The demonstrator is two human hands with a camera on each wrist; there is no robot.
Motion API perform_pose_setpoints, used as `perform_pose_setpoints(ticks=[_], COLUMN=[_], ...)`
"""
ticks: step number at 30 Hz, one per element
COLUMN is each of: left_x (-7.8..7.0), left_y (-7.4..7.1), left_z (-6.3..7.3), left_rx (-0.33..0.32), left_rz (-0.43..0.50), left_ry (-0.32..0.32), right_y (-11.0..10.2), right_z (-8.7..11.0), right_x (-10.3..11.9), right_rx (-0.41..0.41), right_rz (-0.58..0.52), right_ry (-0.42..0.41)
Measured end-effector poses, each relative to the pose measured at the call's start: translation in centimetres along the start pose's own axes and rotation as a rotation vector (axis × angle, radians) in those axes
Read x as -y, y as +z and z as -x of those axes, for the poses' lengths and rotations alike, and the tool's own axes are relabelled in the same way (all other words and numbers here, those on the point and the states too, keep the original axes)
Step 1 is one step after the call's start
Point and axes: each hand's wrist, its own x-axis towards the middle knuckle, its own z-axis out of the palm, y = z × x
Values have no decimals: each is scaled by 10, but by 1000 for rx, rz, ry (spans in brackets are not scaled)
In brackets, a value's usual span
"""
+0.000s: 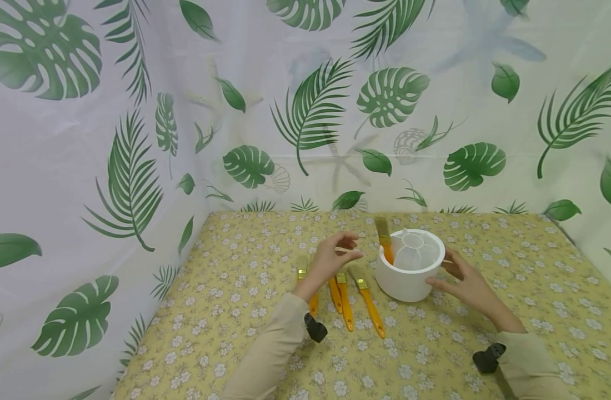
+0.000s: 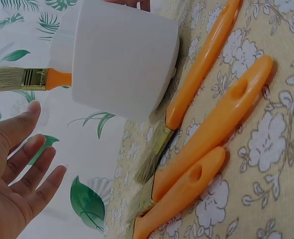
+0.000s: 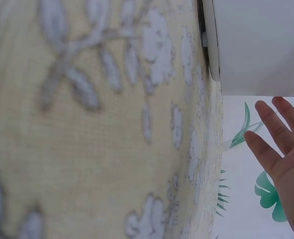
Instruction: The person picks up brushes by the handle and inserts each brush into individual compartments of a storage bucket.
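Observation:
A white round divided holder [image 1: 402,283] stands on the table, with a translucent compartment insert inside. One paintbrush [image 1: 384,236] with an orange handle leans in its left side, bristles up. My left hand [image 1: 330,258] hovers left of the holder, fingers spread and relaxed, holding nothing; the left wrist view shows the hand [image 2: 17,169] apart from the upright brush [image 2: 60,78]. Below it lie several loose paintbrushes [image 1: 369,308], bristles pointing away from me. My right hand [image 1: 467,280] rests against the holder's right side, thumb in front and the fairly straight fingers [image 3: 276,127] farther back.
A yellow floral cloth [image 1: 210,311] covers the table. White leaf-printed sheets [image 1: 305,178] hang behind it and along the left and right sides. A small black wrist camera [image 1: 315,328] is on the left sleeve, another [image 1: 487,358] on the right.

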Motion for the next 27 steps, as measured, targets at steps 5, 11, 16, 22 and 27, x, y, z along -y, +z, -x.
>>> perform_pose_setpoints(ticks=[5, 11, 16, 22, 27], left_x=[4, 4, 5, 9, 12], left_y=[-3, -7, -10, -13, -17], left_z=[3, 7, 8, 11, 15], left_rx=[-3, 0, 2, -4, 9], left_rz=[-13, -22, -38, -65, -40], left_ry=[-12, -34, -68, -66, -54], right_y=[0, 0, -1, -2, -2], right_z=[1, 1, 3, 4, 5], right_x=[-2, -3, -3, -3, -3], right_rx=[-14, -32, -28, -36, -49], right_rz=[-3, 7, 9, 21, 28], right_ry=[-45, -52, -49, -53, -68])
